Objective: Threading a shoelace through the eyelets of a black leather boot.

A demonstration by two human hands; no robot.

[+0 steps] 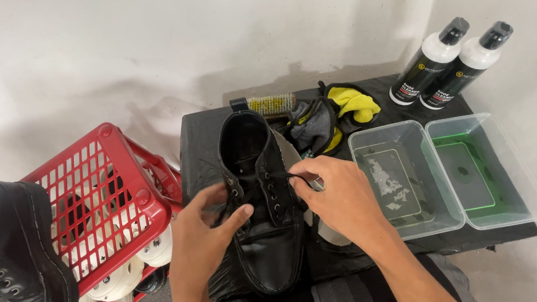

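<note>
Boot: black leather boot (260, 203) lies at the centre of the black cloth (200, 137), toe toward 6 o'clock, open collar toward 12 o'clock.
Lace: thin black lace (278, 181) runs across the eyelets, between the two hands.
Left hand: left hand (202, 239) sits at 9 o'clock of the boot; fingers curled around the left eyelet flap, thumb and forefinger (239, 218) closed on the flap by the lace.
Right hand: right hand (342, 196) sits at 3 o'clock of the boot; fingertips (299, 177) pinched together on the lace at the right eyelet row.
Boot surface: smooth, dull sheen, creased at the vamp; round metal eyelets; rounded toe.
Brush: brush (268, 103) with pale bristles at 12 o'clock of the boot, against the wall.
Rag: grey and yellow rag (336, 117) at 1 o'clock, crumpled, soft.
Tubs: two clear plastic tubs (408, 223) at 3 o'clock, rectangular, touching side by side; the farther one shows a green tint.
Bottles: two bottles (431, 61) at 2 o'clock, white tops, black lower halves, dark caps, leaning side by side.
Crate: red plastic lattice crate (113, 201) at 9 o'clock, white-soled shoes inside.
Second boot: black, matte second boot (16, 267) at the left edge of view, at 8 o'clock.
</note>
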